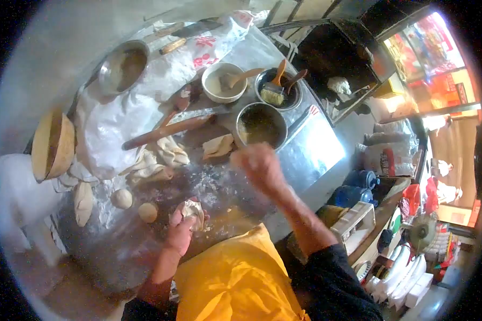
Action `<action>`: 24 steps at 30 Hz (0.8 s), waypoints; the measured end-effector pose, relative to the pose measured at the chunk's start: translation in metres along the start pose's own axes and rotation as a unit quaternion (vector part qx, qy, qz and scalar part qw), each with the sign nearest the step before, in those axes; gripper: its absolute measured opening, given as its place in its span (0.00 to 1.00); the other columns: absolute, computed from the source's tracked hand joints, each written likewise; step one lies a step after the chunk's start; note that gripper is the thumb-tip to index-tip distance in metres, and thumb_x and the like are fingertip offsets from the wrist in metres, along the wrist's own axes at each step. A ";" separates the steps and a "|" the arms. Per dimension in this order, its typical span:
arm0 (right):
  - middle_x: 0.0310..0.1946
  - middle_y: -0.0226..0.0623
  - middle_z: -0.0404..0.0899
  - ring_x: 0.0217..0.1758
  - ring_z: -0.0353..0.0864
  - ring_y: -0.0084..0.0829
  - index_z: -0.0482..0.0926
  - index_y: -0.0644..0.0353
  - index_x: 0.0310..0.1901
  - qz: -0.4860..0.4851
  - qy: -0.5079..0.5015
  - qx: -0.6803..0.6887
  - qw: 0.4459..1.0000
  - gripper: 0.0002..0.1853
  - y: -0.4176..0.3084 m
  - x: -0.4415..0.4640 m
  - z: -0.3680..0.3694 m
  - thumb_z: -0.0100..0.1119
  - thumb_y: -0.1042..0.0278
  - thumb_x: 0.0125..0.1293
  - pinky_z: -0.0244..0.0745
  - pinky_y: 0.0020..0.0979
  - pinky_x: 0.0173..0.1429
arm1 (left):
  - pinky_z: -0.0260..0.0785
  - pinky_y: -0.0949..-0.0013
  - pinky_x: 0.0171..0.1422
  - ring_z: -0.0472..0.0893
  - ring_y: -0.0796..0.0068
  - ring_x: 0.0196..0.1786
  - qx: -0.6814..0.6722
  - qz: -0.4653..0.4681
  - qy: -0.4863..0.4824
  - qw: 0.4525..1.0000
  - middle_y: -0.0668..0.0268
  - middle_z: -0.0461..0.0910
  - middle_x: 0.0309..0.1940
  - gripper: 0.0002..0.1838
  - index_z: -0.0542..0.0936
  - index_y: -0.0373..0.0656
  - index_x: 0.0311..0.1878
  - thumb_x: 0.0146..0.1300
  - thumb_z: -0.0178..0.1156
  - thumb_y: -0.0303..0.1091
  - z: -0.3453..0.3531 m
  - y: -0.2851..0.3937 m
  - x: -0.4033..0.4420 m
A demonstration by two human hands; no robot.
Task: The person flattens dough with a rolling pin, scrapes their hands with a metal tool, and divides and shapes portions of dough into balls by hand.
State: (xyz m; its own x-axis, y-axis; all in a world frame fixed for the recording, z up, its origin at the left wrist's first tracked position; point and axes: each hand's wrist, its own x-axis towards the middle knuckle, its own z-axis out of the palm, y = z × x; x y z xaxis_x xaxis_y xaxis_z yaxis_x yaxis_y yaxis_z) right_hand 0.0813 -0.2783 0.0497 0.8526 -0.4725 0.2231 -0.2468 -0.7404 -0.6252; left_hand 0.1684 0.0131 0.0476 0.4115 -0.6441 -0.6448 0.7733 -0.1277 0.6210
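A flattened piece of dough (193, 214) lies in my left hand (182, 227), whose fingers and thumb hold it above the front of the floury table. My right hand (258, 163) is closed at the near edge of a metal bowl (261, 127) with something greenish inside; what its fingers hold, if anything, is too blurred to tell. Two round dough balls, one pale (121, 199) and one tan (148, 212), sit left of my left hand. A folded dough piece (218, 146) rests beside the metal bowl, and more dough (171, 151) lies below a rolling pin (168, 131).
Behind the metal bowl stand a white bowl (224, 82) with a ladle and a dark pot (278, 90) with brushes. A white plastic sack (118, 125), a steel basin (124, 67) and a yellow bowl (53, 144) are at the left. A crate (354, 227) stands right.
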 end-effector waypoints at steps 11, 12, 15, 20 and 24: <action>0.40 0.49 0.84 0.44 0.85 0.52 0.83 0.59 0.40 0.097 -0.149 -0.135 0.975 0.08 0.099 0.086 0.007 0.64 0.69 0.60 0.81 0.46 0.47 | 0.79 0.61 0.58 0.85 0.64 0.48 0.076 -0.016 -0.052 0.996 0.57 0.83 0.50 0.28 0.70 0.36 0.70 0.66 0.51 0.26 0.070 0.034 0.077; 0.39 0.47 0.85 0.41 0.86 0.46 0.84 0.60 0.42 0.151 -0.095 -0.025 0.984 0.09 0.089 0.091 -0.009 0.65 0.67 0.61 0.81 0.41 0.46 | 0.79 0.61 0.56 0.85 0.63 0.48 0.039 0.013 -0.036 0.998 0.58 0.83 0.50 0.24 0.72 0.36 0.66 0.67 0.51 0.26 0.073 0.035 0.084; 0.37 0.31 0.85 0.38 0.82 0.20 0.84 0.66 0.48 0.303 0.006 0.394 0.867 0.12 0.052 0.095 -0.048 0.65 0.67 0.69 0.79 0.26 0.43 | 0.79 0.61 0.55 0.85 0.65 0.48 -0.025 0.063 -0.009 0.998 0.59 0.83 0.50 0.20 0.74 0.38 0.62 0.68 0.51 0.28 0.069 0.031 0.111; 0.40 0.31 0.84 0.40 0.82 0.24 0.80 0.65 0.49 0.274 -0.022 0.500 0.821 0.12 -0.024 0.031 -0.031 0.66 0.69 0.69 0.78 0.27 0.45 | 0.76 0.67 0.58 0.81 0.73 0.55 -0.127 0.064 -0.040 0.989 0.64 0.81 0.54 0.18 0.75 0.42 0.62 0.71 0.54 0.31 0.109 0.060 0.109; 0.42 0.46 0.75 0.46 0.79 0.48 0.73 0.60 0.56 0.276 0.026 0.154 0.948 0.27 -0.050 -0.003 -0.013 0.72 0.69 0.54 0.77 0.38 0.51 | 0.71 0.72 0.60 0.77 0.78 0.54 0.132 0.122 -0.099 0.979 0.70 0.78 0.55 0.19 0.78 0.44 0.62 0.68 0.54 0.28 0.128 0.070 0.069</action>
State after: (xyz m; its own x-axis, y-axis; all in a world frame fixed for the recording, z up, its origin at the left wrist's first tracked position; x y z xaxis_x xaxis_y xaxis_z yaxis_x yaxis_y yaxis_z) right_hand 0.0849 -0.2462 0.0897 0.6077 -0.7757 -0.1701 -0.4953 -0.2028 -0.8447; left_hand 0.1890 -0.1365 0.1037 0.4460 -0.8104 -0.3800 0.5007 -0.1260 0.8564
